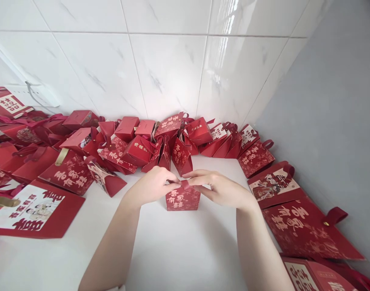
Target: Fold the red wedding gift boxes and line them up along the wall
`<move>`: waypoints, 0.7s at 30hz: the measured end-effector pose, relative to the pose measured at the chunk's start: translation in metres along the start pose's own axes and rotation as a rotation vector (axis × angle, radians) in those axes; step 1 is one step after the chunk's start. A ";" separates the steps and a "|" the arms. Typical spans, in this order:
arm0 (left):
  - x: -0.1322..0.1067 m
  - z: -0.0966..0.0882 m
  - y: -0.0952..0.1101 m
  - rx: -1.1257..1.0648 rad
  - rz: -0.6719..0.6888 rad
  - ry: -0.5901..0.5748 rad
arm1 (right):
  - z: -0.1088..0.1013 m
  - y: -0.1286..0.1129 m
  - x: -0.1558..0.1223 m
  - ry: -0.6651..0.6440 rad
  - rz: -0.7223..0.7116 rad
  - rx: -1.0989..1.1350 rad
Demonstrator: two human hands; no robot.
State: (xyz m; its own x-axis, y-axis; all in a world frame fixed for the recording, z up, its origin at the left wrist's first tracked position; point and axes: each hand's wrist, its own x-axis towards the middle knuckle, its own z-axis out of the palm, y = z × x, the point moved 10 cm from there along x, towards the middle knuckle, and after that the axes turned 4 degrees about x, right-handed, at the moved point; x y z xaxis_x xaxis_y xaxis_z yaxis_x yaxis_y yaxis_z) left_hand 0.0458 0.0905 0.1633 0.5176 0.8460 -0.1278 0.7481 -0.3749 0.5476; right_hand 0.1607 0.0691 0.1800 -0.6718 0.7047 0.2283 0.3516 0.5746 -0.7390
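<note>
Small red printed paper box [183, 202] stands upright on white table [185, 250]; top edge spans between left hand [156, 184] and right hand [215, 185], equally near, both pinching it beside red ribbon loop [185, 184].

Smooth, matt-looking paperboard box [182, 203], its ribbon [185, 184] perhaps satin cloth; glossy wall tiles [167, 68].

Bright, soft light puts glare on the wall tiles [167, 72] and a faint shadow on the tabletop [185, 250].
</note>
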 end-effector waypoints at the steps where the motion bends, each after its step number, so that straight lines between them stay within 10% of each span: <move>1: 0.000 0.000 0.001 0.003 0.007 0.003 | 0.003 0.000 -0.001 -0.030 -0.012 -0.005; 9: 0.000 -0.002 0.012 0.017 0.091 0.006 | 0.011 0.031 0.002 -0.051 0.089 0.058; 21: -0.002 -0.026 0.012 -0.335 -0.030 0.242 | -0.006 -0.006 0.007 0.146 -0.051 0.306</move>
State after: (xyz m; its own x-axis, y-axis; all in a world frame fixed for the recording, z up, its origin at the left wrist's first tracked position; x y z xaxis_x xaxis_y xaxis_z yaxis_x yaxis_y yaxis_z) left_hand 0.0431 0.0940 0.1913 0.3556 0.9342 0.0284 0.5637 -0.2386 0.7908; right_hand 0.1576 0.0729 0.1897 -0.5752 0.7432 0.3417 0.0930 0.4744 -0.8754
